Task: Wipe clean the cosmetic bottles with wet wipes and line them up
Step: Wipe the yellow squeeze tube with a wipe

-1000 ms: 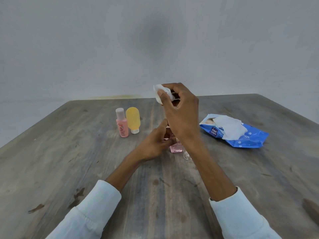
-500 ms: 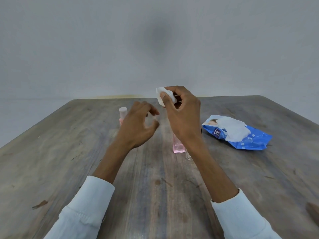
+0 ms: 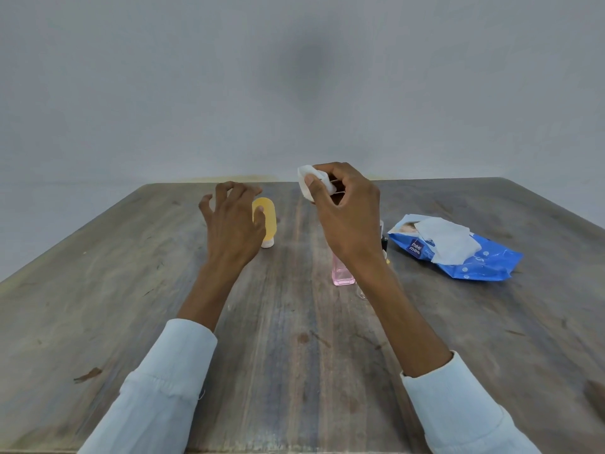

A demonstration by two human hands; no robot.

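Soft, even, cool-toned light fills the scene with no hard glare. A faint dark smudge of shadow sits on the wall [image 3: 307, 77] at 12 o'clock. Shadows under the items on the worktop [image 3: 294, 339] are weak and diffuse. Wide-angle distortion splays the worktop edges toward 4 and 8 o'clock. Focus is reasonably sharp throughout, slightly soft at the corners.

- A weathered grey-brown wooden table [image 3: 294, 355] with dark scuffs carries everything.
- A yellow tube [image 3: 266, 221] stands on its white cap toward the far left of centre.
- A clear pink bottle [image 3: 342, 273] stands upright near the middle.
- A blue wipes pack [image 3: 481, 263] lies flat on the right, well apart from the pink bottle, with a white wipe [image 3: 448, 239] pulled partly out of its top.
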